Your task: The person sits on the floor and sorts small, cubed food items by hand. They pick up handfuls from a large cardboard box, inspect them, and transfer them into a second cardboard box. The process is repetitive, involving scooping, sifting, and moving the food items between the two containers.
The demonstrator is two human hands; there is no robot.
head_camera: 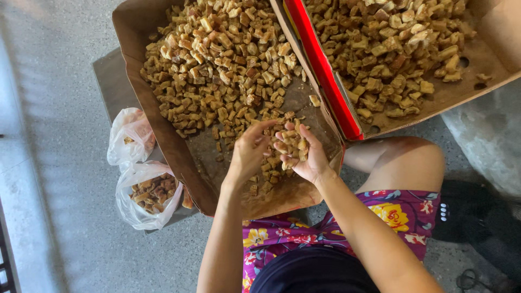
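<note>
Speckled grey concrete floor (59,108) under soft, even light.

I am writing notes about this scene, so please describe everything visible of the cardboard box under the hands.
The cardboard box is brown, shallow and open, with worn, stained walls and flaps folded outward. It rests tilted on a grey metal stand. Many small golden-brown chunks fill its upper part, while the lower floor is mostly bare. The left hand and right hand, cupping some chunks, hover over it. A second box with a red edge touches its right side.
</note>
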